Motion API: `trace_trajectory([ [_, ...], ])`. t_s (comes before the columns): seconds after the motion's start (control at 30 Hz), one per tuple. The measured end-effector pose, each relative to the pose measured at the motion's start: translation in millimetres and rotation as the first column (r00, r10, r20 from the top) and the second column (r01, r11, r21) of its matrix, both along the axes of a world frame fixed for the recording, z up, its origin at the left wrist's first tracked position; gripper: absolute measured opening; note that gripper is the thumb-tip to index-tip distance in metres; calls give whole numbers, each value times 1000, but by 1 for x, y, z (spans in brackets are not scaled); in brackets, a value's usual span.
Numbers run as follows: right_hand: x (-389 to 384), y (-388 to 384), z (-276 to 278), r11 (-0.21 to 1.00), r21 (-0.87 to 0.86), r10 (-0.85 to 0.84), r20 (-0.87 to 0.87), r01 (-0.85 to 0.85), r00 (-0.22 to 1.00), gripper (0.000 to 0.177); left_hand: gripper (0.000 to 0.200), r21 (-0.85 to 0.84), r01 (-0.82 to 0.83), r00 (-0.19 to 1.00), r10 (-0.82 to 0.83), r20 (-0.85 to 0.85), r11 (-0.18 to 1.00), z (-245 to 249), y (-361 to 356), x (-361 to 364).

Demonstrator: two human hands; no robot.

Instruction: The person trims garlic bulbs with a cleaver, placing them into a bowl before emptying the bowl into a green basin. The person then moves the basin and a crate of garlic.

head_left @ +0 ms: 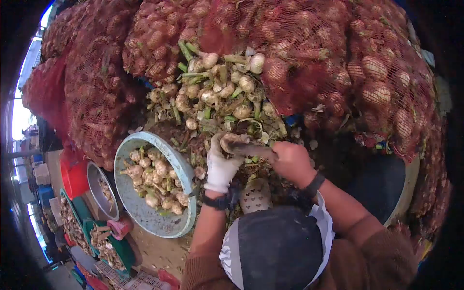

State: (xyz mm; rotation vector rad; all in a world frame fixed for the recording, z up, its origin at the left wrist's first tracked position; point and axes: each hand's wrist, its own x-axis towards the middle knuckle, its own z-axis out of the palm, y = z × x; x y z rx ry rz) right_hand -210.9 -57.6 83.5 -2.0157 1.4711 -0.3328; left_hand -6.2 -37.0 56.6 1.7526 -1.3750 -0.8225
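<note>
My left hand [221, 166], in a white glove, is closed around a garlic bulb [228, 141] in front of the heap. My bare right hand [294, 163] grips a knife [256, 150], its broad blade pointing left and up against the bulb. Part of the bulb is hidden by the blade and my fingers. Just beyond both hands lies a pile of loose garlic [212, 92] with cut green stems and dry skins. Left of my gloved hand stands a pale blue basin [189, 166] holding several trimmed garlic bulbs [157, 179].
Red mesh sacks [309, 48] full of garlic line the back and right. A metal bowl [95, 186], a red bucket [74, 174] and green trays [124, 246] stand at left. Below my hands are a pale perforated shoe [256, 195] and a dark cap [275, 246].
</note>
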Motion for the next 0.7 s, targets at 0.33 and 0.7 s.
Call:
trace_trajectory([
  [0.33,33,12,14,932,-287,244,49,-220,968,10,61,80,-286,816,287,-502,955,6,38,-14],
  [0.7,-1,4,-40,989,-55,133,-39,-135,990,9,55,99,-293,956,293,12,951,53,39,-27],
])
